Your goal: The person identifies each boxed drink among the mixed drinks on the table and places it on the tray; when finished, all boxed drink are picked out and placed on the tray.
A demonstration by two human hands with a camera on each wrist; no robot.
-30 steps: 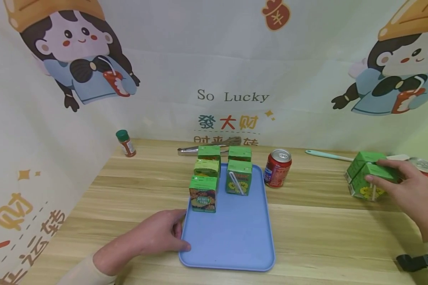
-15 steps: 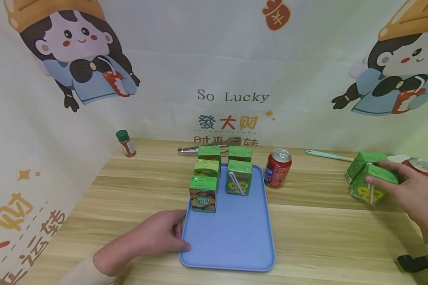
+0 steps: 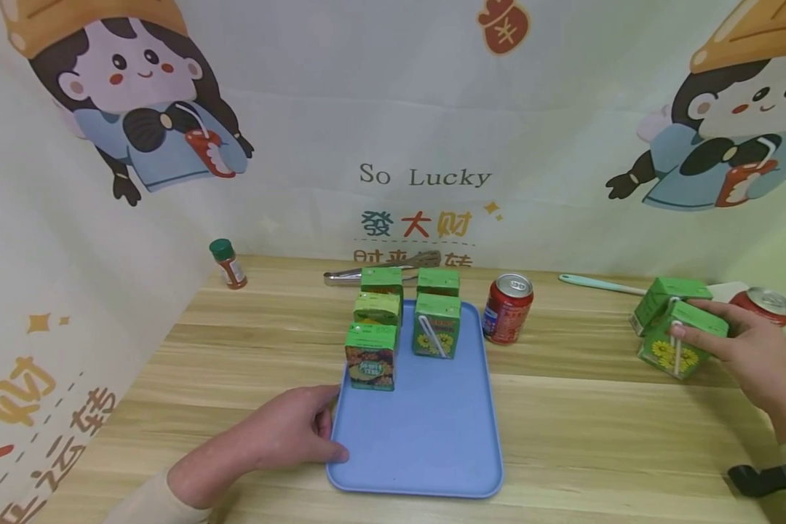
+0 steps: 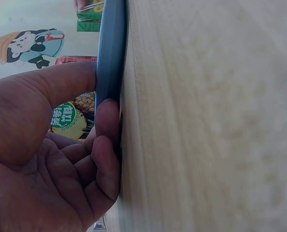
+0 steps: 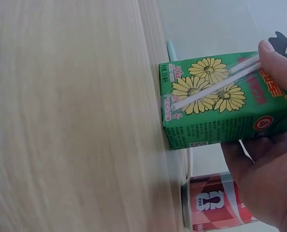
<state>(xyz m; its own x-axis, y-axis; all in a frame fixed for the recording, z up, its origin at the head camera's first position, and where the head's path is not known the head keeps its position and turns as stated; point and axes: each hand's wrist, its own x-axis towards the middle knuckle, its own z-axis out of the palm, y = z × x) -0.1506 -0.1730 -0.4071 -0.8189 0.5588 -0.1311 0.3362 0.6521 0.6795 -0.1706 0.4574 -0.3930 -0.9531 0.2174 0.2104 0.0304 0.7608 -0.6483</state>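
Note:
In the head view my left hand grips the left rim of a blue tray, thumb over the edge. The left wrist view shows fingers curled against the tray's side. Several green drink cartons stand on the tray, among them a pineapple one at front left and a flower-printed one with a straw. At the far right my right hand holds another flower-printed drink carton between thumb and fingers, slightly tilted, low over the table. Close behind it stands one more green carton.
A red can stands just right of the tray; another can is partly behind my right hand. Metal tongs, a mint-handled utensil and a green-capped spice bottle are along the back near the printed cloth.
My right hand has drawn the flower-printed carton slightly forward and turned it, opening a gap to the carton behind. My left hand keeps its grip on the tray.

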